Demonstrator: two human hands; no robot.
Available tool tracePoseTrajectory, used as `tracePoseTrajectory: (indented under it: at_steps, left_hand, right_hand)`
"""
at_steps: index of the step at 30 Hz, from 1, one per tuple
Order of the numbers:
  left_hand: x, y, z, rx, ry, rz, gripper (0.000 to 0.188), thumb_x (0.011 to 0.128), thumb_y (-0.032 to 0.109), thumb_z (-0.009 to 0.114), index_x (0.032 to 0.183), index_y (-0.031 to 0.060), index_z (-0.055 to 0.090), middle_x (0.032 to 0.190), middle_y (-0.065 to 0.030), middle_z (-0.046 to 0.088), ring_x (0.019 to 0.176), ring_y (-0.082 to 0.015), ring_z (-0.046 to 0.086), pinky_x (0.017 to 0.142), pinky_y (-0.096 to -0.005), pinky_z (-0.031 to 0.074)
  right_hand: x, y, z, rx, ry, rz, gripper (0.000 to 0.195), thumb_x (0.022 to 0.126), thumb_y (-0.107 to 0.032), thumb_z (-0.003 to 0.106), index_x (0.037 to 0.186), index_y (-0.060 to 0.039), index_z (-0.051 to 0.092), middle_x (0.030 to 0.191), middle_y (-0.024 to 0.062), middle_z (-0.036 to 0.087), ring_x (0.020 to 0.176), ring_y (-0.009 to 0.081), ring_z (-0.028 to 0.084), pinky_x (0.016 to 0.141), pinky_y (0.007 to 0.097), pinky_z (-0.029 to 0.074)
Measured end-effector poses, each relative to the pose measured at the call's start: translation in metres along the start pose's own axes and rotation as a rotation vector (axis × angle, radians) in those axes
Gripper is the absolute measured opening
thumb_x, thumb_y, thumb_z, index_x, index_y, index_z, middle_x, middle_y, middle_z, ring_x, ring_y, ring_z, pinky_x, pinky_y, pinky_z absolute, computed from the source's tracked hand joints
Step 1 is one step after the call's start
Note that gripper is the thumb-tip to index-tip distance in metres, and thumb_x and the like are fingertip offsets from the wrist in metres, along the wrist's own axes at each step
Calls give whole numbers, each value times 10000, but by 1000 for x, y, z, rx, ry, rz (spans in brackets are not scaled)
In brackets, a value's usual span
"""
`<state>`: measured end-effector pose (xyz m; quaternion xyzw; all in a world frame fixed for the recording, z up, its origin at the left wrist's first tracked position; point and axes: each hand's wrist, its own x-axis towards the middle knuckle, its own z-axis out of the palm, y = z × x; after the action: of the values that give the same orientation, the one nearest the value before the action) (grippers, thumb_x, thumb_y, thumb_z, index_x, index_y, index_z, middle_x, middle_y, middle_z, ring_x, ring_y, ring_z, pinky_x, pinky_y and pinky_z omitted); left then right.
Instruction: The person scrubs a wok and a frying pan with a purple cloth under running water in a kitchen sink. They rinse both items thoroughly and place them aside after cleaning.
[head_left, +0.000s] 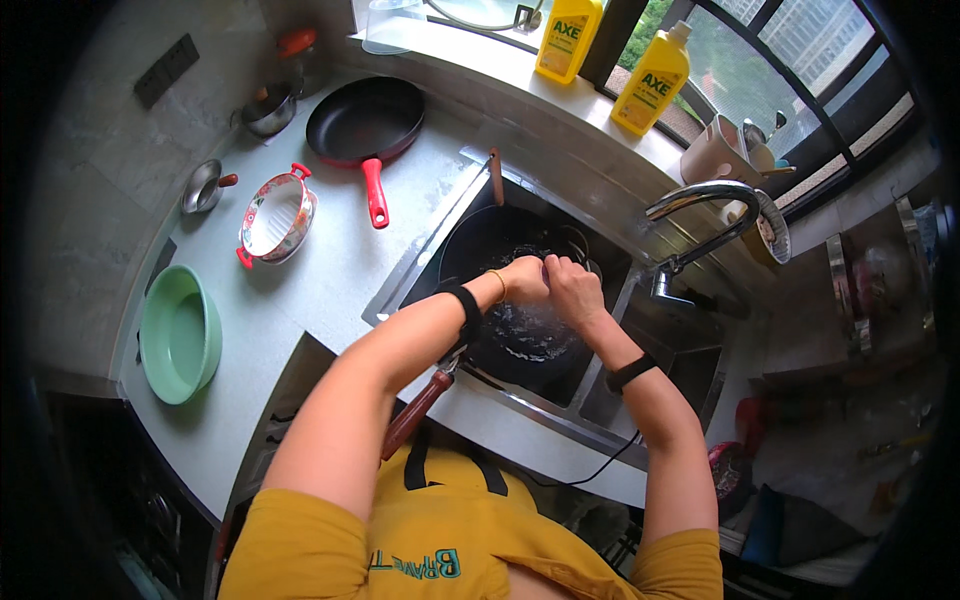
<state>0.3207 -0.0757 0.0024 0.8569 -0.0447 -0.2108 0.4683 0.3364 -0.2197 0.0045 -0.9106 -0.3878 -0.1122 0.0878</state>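
Note:
My left hand (523, 280) and my right hand (576, 291) meet, closed, above a large dark wok (480, 232). A sliver of a small dark purple item (546, 276) shows between them; the fingers hide most of it. Beneath my hands, the water (529, 330) in the wok is rippled and splashing. The wok sits in the left basin of a steel sink (397, 289). Its long brown handle (420, 412) reaches over the front edge towards me, partly behind my left forearm.
Right of the wok stands a chrome faucet (705, 191). The left counter holds a frying pan (364, 120), a floral dish (277, 217), a small metal pan (202, 187) and a green basin (180, 337). Two yellow AXE bottles (568, 41) stand on the windowsill (480, 56).

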Motion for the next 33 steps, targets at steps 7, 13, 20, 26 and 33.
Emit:
tracePoseTrajectory:
  at_steps: [7,13,20,26,33]
  left_hand:
    - [-58,59,-31,652,474,783,726,638,81,677,1302,119,388,1311,-152,403,1186,-308,415,918,-365,404]
    - [-42,52,-34,1006,363,1021,180,757,198,573,915,115,555,827,-37,557,789,-194,584,577,-276,512]
    - [-36,19,1,820,105,538,350,687,141,650,1005,52,535,833,-143,603,708,-304,638,624,-392,518]
    - [-42,-13,26,437,212,176,521,636,86,701,1082,40,435,897,-161,595,881,-389,582,759,-428,486]
    - [-152,-8,-21,593,93,-138,583,802,424,618,1130,-36,472,970,-196,592,927,-335,581,834,-392,474]
  right_hand:
    - [-10,9,-64,1745,-683,798,118,765,-89,612,717,-50,512,569,13,479,402,93,441,350,204,317]
    - [-15,0,-51,1860,-882,586,228,763,-72,623,635,-116,439,503,-45,335,379,56,295,355,218,168]
    - [-30,-15,16,717,-321,369,274,656,-187,683,810,32,628,779,232,637,722,342,648,658,383,512]
    - [-41,-21,23,281,-15,161,222,659,-108,647,856,-80,551,723,143,619,655,329,623,586,430,500]
    - [-96,7,-19,553,38,604,278,706,-166,702,951,-75,607,850,188,628,836,368,607,667,374,486]
